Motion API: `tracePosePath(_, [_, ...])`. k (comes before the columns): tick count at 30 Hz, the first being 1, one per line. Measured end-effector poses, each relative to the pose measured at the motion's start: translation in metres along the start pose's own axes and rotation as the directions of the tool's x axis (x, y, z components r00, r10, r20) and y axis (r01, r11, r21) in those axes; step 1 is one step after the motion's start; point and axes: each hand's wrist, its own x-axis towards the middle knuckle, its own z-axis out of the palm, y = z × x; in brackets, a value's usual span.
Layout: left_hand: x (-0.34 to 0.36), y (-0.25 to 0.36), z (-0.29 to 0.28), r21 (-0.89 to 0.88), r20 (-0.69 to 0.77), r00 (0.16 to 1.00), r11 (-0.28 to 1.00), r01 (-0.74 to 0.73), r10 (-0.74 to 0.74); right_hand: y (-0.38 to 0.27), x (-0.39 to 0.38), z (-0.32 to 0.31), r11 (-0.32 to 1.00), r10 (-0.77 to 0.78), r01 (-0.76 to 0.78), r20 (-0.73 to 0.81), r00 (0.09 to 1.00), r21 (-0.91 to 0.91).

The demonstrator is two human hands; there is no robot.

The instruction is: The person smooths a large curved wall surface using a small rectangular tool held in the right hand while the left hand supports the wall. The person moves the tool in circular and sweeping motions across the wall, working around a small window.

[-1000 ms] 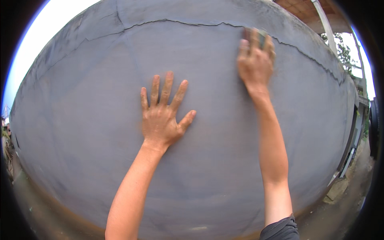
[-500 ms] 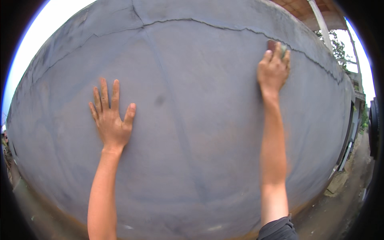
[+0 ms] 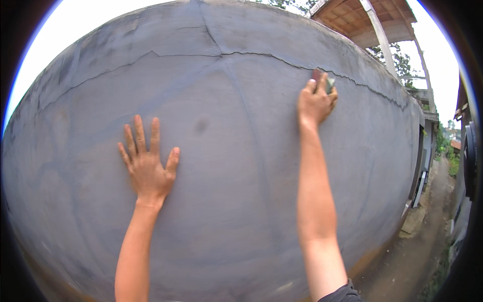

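Observation:
A grey plastered wall [image 3: 221,181] fills most of the view, bowed by the lens, with thin cracks across its upper part. My left hand [image 3: 150,168] lies against it on the left, open, fingers spread and holding nothing; the fingertips look dirty. Higher up on the right, my right hand [image 3: 316,103] grips a small block [image 3: 330,85], reddish-brown and pale green, and holds it at the wall just by the long horizontal crack. My fingers hide much of the block.
At the upper right are a wooden roof underside [image 3: 367,20] on a pale post [image 3: 382,38], with trees behind. A narrow dirt path [image 3: 427,231] runs along the right, past boards leaning by the wall's end. Another structure [image 3: 463,151] stands at the right rim.
My left hand has moved leftward, then slightly down. My right hand, still gripping the block, went right and then came back down-left. The view has shifted, showing more roof and path.

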Motion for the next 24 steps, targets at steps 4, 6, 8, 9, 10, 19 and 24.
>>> tracePosePath(4, [-0.005, -0.016, -0.007, -0.002, 0.097, 0.976, 0.981, -0.194, 0.193, -0.115, -0.104, -0.011, 0.804, -0.568, 0.520, 0.112, 0.815, 0.290])
tracePosePath(6, [-0.002, -0.029, -0.008, -0.027, 0.087, 0.975, 0.978, -0.205, 0.206, -0.126, -0.119, -0.019, 0.699, -0.683, 0.599, 0.118, 0.721, 0.391])
tracePosePath(8, [0.001, -0.047, -0.003, -0.053, 0.024, 0.990, 0.989, -0.140, 0.141, -0.104, -0.092, -0.018, 0.660, -0.726, 0.627, 0.140, 0.673, 0.413])
tracePosePath(9, [0.003, -0.049, -0.004, -0.047, 0.016, 0.995, 0.994, -0.096, 0.097, -0.093, -0.073, -0.012, 0.755, -0.637, 0.573, 0.148, 0.756, 0.319])
tracePosePath(10, [0.003, -0.053, -0.005, -0.035, 0.009, 0.999, 0.998, -0.045, 0.045, -0.085, -0.064, -0.005, 0.859, -0.491, 0.454, 0.129, 0.861, 0.237])
tracePosePath(19, [-0.002, -0.060, -0.003, -0.072, -0.003, 1.000, 0.997, -0.029, 0.029, -0.074, -0.078, -0.023, 0.617, -0.777, 0.657, 0.202, 0.597, 0.433])
tracePosePath(24, [-0.003, -0.056, -0.004, -0.078, -0.026, 1.000, 0.997, -0.013, 0.011, -0.015, -0.024, -0.006, 0.995, -0.077, 0.082, 0.076, 0.994, -0.061])
